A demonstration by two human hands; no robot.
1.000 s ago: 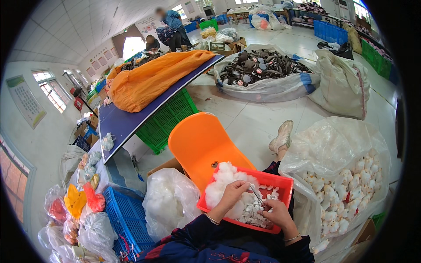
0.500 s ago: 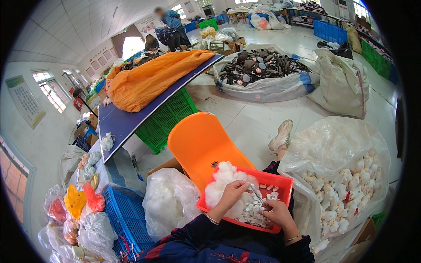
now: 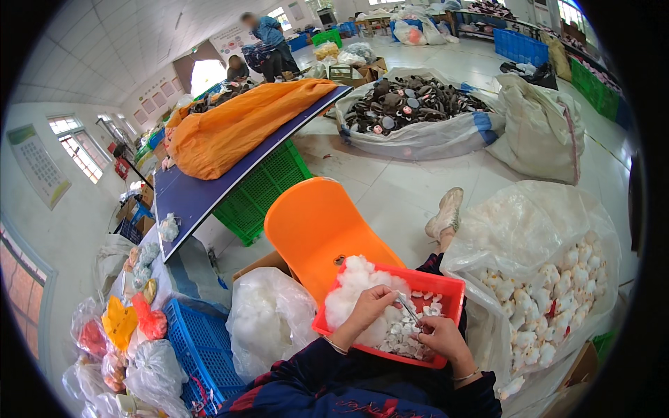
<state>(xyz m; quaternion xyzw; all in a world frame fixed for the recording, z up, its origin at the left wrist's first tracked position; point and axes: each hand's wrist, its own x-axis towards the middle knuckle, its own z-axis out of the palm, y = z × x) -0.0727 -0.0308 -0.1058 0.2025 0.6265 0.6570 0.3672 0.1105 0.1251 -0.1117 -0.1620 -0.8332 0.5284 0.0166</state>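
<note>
Both hands work above a red plastic tray (image 3: 453,298) on my lap. My right hand (image 3: 444,338) is closed around slim silver forceps (image 3: 408,309), which slant up to the left. At their tip, my left hand (image 3: 373,306) pinches thumb against fingers; a small white piece seems to be there, mostly hidden. White fluffy stuffing (image 3: 357,275) heaps in the tray's left side, under and behind the left hand. Small white fabric pieces (image 3: 402,337) lie loose in the tray's near part, between the hands, with several more toward the far right corner.
An orange chair (image 3: 313,216) stands just beyond the tray. At left are a plastic bag of stuffing (image 3: 268,317) and a blue crate (image 3: 202,348). Right of me lies a large clear bag (image 3: 529,223) of small white stuffed pieces. Farther off, a person (image 3: 268,42) stands beside a blue-topped table (image 3: 188,202).
The hands and the forceps hold nearly the same pose over the tray. The whole view has shifted very slightly.
</note>
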